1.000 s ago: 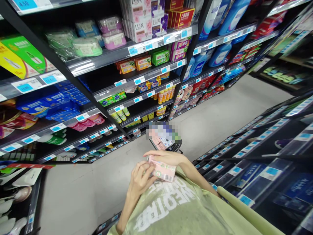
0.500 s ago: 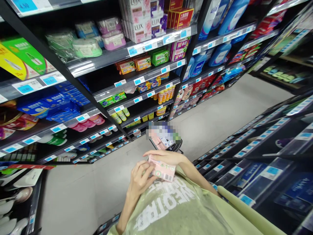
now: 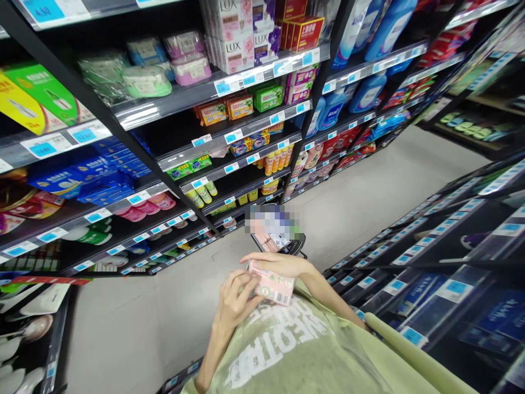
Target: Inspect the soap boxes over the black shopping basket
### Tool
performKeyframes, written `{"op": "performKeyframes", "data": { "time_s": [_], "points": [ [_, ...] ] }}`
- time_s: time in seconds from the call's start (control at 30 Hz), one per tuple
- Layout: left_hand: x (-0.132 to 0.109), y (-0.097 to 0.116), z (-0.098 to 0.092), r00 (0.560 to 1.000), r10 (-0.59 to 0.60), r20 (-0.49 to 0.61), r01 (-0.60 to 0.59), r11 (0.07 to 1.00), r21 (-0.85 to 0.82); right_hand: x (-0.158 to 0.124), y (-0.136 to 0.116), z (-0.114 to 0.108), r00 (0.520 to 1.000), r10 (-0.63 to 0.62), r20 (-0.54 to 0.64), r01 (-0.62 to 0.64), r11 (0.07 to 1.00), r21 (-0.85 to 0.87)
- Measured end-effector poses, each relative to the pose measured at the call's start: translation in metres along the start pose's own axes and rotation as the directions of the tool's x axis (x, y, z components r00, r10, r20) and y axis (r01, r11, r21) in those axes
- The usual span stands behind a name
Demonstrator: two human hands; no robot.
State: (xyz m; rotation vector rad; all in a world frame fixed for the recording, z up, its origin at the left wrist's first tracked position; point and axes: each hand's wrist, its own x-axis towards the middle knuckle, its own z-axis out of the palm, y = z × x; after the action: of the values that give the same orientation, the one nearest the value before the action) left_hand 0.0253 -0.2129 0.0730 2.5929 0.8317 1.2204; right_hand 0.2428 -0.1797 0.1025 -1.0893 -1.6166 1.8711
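Note:
A small pink plastic-wrapped pack (image 3: 275,285) with a barcode and green marks is held close against my light green shirt. My left hand (image 3: 237,295) grips its left end, fingers curled over the front and thumb underneath. Across the top and far side of the pack lies my right hand (image 3: 283,265), also closed on it. The frame does not show what kind of goods is inside. Just beyond my hands stands a dark shopping basket or cart (image 3: 296,245) loaded with pink packs (image 3: 266,241) and other goods, partly blurred out.
Tall shelving on the left carries boxed soaps (image 3: 240,52), soap dishes (image 3: 191,70), blue bottles (image 3: 332,109) and blue boxes (image 3: 104,186). Dark shelves (image 3: 435,298) close in on the right. Between them runs a grey floor aisle (image 3: 180,306). Ladles (image 3: 39,328) hang at lower left.

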Motion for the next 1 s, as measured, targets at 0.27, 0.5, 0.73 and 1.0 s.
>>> {"op": "performKeyframes", "data": {
  "time_s": [0.27,0.5,0.73,1.0],
  "points": [
    [-0.0010,-0.0001,0.0006,1.000,0.002,0.007,-0.002,1.000,-0.002,-0.0005,0.0019,0.0002,0.995,0.065,0.079,-0.070,0.996,0.058],
    [0.0012,0.0011,-0.0004,1.000,-0.007,0.004,0.007,1.000,-0.007,0.0010,0.0022,0.0016,0.996,0.067,0.062,-0.072,0.995,0.070],
    [0.0019,0.0004,-0.0001,1.000,-0.005,-0.001,0.005,1.000,-0.012,0.0010,0.0031,0.0016,0.996,0.069,0.060,-0.072,0.996,0.052],
    [0.0003,0.0008,0.0008,1.000,-0.008,0.002,0.008,1.000,-0.012,0.0005,0.0013,0.0019,0.995,0.075,0.064,-0.078,0.996,0.036]
  ]
}}
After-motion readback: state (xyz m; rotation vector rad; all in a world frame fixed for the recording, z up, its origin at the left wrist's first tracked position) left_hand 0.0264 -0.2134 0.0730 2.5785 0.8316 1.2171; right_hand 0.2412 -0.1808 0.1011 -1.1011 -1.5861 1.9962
